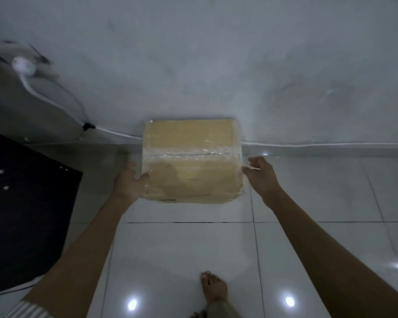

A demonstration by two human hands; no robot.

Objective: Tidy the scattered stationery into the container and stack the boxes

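Person, head-camera view: two bare arms, one bare foot, part of a striped sleeve.

Left hand (130, 182): bare, no ring, watch or bracelet visible; forearm bare from wrist to the elbow region. Left sleeve (29, 309): short, seen only at the lower left corner of the frame; light fabric with narrow darker stripes running close together, hem edge showing. Right hand (262, 174): bare, no jewellery visible; forearm bare to the frame edge, no sleeve in view on this side. Foot (214, 289): bare, toes visible, toenails appear light or painted, too dim to tell. Trouser leg (223, 309): pale, plain fabric just above the foot.
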